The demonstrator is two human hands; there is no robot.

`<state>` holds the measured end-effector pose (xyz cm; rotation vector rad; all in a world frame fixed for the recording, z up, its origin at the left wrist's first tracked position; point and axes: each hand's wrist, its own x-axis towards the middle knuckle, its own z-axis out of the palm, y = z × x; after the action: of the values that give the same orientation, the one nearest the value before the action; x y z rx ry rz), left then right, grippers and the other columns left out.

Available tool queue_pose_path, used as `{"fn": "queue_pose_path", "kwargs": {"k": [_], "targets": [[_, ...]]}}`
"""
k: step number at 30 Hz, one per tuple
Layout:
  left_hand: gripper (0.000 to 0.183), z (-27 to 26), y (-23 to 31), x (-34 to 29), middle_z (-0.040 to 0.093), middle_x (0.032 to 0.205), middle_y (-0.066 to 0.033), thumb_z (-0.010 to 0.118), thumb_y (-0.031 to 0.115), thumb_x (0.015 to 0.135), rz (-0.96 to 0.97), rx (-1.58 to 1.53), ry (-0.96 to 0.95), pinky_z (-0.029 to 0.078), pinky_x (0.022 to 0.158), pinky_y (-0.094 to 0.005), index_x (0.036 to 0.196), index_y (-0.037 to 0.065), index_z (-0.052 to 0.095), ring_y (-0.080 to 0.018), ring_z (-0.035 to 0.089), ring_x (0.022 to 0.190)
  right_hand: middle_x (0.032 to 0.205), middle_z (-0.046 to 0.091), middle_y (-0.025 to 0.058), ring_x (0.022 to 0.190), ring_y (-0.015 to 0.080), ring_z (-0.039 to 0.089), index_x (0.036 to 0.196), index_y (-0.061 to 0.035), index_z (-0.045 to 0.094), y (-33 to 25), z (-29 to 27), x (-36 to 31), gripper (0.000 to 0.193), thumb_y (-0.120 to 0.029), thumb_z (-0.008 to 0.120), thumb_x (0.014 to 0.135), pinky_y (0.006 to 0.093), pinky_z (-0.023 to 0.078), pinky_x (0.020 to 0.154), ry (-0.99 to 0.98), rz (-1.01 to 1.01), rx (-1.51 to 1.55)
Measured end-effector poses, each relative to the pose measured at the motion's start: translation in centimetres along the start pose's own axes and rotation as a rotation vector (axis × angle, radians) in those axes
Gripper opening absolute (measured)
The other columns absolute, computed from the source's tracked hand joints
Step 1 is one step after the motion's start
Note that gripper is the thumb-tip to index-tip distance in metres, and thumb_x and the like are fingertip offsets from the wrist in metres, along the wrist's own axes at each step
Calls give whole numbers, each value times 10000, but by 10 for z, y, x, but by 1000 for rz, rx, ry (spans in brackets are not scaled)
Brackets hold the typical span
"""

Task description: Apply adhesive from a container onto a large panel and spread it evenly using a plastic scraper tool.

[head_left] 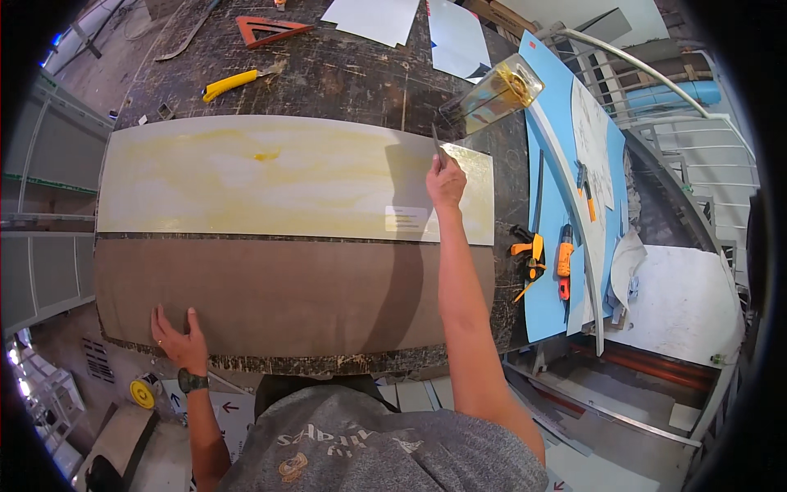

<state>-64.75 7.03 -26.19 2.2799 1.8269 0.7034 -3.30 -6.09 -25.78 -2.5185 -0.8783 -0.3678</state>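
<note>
In front of me lies a long white panel (246, 184), smeared with streaks of yellow, glue-like film and a small thicker yellow blob near its upper left. Along its near edge, a brown sheet (279, 287) of fabric or leather lies flat, a narrow dark gap between them. My left hand (182, 340) rests on the near left part of the brown sheet, fingers spread and holding nothing. Over the panel's right end, my right hand (447, 182) is closed on a thin dark flat spreader (437, 141). Its blade points away from me.
A clear container (512, 86) with yellow residue stands beyond the panel's right end. A yellow-handled cutter (231, 84) and an orange triangle square (270, 31) lie on the scratched dark table (336, 90). Clamps (531, 256) and an orange tool (565, 258) lie at the right.
</note>
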Motion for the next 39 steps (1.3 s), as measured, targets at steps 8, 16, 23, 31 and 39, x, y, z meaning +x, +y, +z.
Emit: {"fn": "queue_pose_path", "kwargs": {"k": [8,16,23,31,39], "targets": [[625,16,-13,-9,386,1547,-243,626,348,991,89,121,-22,341,1149,-531,1495,32,434,-450,390,1386,1012,721,134,916,365,636,1101,-66,651,-39,27,-1,305,-103,605,802,446,528,779,-123,-215,-230],[612,23,-10,-9,388,1552,-238,584,365,1022,132,155,11,342,1145,-542,1519,49,417,-439,392,1396,969,720,86,889,336,642,1228,-116,668,-201,70,-43,402,-168,586,839,404,523,758,-156,-438,149],[638,18,-13,-9,376,1555,-239,582,369,1011,106,141,9,311,1166,-558,1528,38,403,-451,363,1413,811,730,210,680,408,652,963,-24,756,-72,1,5,315,-267,558,997,484,504,661,-3,219,217],[646,15,-9,-3,375,1556,-237,580,379,1003,91,121,-14,304,1170,-557,1521,34,409,-448,365,1411,871,722,218,764,427,679,940,-6,717,-49,26,-1,212,-159,578,889,501,543,736,-95,138,-176],[642,20,-3,-6,383,1552,-237,591,376,996,96,111,-3,316,1159,-560,1517,41,419,-449,378,1400,947,754,150,826,363,691,1106,-60,740,-273,112,-16,343,-120,608,795,418,550,725,34,-369,161]]}}
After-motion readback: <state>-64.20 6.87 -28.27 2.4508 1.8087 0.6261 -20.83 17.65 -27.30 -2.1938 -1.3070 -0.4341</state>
